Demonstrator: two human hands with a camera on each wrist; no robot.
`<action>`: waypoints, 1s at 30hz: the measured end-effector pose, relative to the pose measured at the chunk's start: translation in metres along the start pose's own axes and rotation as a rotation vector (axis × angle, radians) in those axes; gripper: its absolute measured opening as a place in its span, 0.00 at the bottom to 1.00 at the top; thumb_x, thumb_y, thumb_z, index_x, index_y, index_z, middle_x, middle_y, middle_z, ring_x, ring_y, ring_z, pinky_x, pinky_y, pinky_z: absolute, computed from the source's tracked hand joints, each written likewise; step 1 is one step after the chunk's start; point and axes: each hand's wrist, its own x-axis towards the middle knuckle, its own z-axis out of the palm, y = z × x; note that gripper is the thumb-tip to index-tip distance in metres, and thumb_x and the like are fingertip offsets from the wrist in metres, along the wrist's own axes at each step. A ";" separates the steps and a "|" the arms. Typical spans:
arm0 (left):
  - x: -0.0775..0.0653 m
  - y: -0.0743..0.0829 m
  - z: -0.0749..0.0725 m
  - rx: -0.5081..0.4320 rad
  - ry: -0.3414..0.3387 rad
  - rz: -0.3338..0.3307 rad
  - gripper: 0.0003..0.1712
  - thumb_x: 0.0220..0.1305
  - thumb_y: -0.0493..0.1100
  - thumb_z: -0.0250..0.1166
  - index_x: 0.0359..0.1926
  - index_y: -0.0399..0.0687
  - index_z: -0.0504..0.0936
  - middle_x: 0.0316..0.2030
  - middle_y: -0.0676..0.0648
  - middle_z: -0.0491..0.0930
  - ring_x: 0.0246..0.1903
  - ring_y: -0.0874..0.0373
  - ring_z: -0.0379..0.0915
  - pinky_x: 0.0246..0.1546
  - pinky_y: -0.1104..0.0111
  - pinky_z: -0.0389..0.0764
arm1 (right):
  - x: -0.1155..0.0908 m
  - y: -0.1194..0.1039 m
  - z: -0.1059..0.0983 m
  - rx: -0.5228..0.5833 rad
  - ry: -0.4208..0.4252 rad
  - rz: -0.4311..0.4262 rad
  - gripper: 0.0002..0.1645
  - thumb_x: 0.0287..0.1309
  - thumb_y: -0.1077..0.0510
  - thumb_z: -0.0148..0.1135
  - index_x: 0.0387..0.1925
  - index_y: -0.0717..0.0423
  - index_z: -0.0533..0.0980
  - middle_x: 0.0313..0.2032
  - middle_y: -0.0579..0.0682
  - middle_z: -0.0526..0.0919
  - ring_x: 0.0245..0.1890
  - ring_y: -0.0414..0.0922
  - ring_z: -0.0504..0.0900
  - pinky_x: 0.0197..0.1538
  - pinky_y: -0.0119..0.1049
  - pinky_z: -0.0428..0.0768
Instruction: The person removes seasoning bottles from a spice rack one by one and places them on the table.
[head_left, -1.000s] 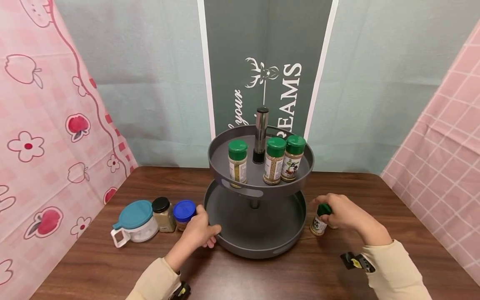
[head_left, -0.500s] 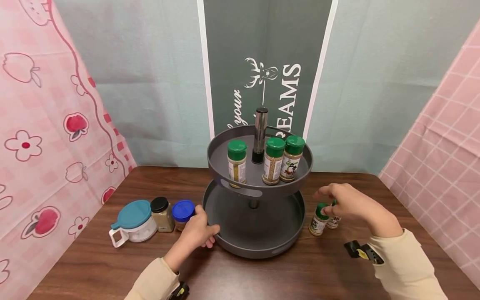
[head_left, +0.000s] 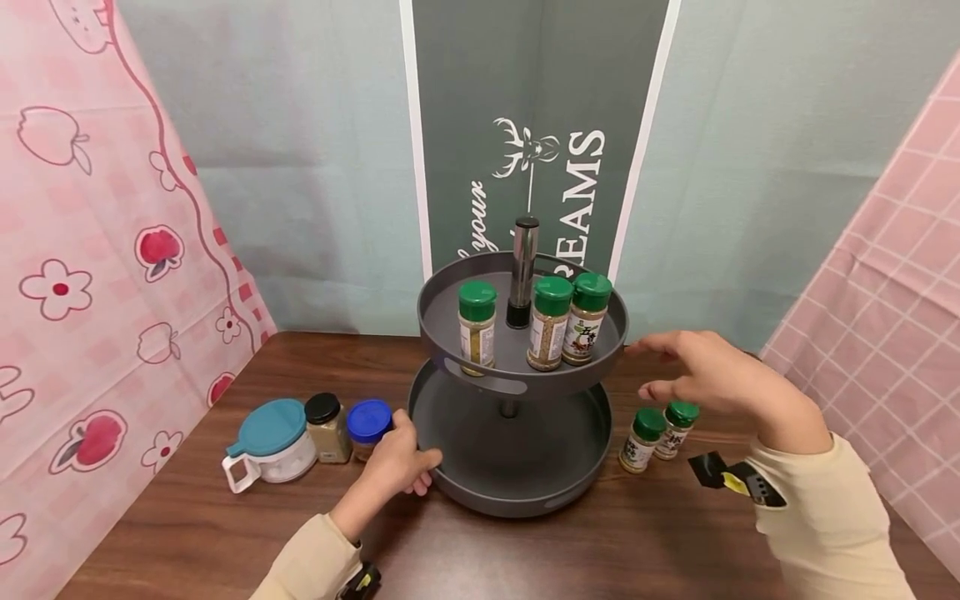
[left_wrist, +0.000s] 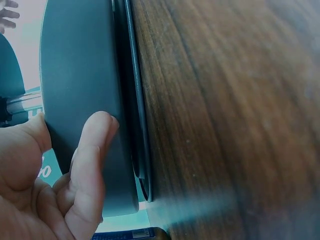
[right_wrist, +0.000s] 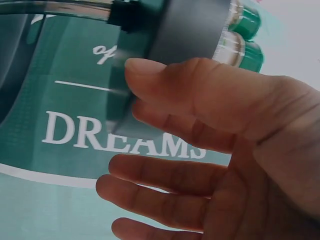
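Observation:
A dark grey two-tier rack (head_left: 517, 492) stands mid-table, with a metal post through its trays. My left hand (head_left: 397, 458) grips the lower tray's left edge; in the left wrist view the thumb hooks the rim and a finger (left_wrist: 92, 150) presses the outer wall. Beside the upper tray's right rim, my right hand (head_left: 720, 375) is raised with its fingers apart, holding nothing. Whether it touches the rim cannot be told. Below it, two green-capped spice jars, a front one (head_left: 637, 446) and a rear one (head_left: 677, 429), stand upright on the table.
On the upper tray stand three green-capped spice jars, one at left (head_left: 477, 329) and two at right (head_left: 548, 325). Left of the rack are a blue-lidded jar (head_left: 369, 425), a black-capped jar (head_left: 327, 429) and a white handled pot with a teal lid (head_left: 273, 442). Patterned cloths surround the table.
My right hand has risen from the two jars at right, up beside the upper tray, leaving both jars standing. My left hand stays at the lower tray's edge.

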 end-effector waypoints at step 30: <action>-0.001 0.001 0.000 0.013 -0.015 -0.028 0.40 0.50 0.39 0.63 0.55 0.25 0.49 0.09 0.46 0.74 0.08 0.57 0.71 0.10 0.65 0.77 | 0.032 -0.043 -0.041 -0.033 0.203 -0.092 0.36 0.47 0.56 0.66 0.60 0.53 0.64 0.52 0.56 0.73 0.46 0.52 0.73 0.39 0.51 0.76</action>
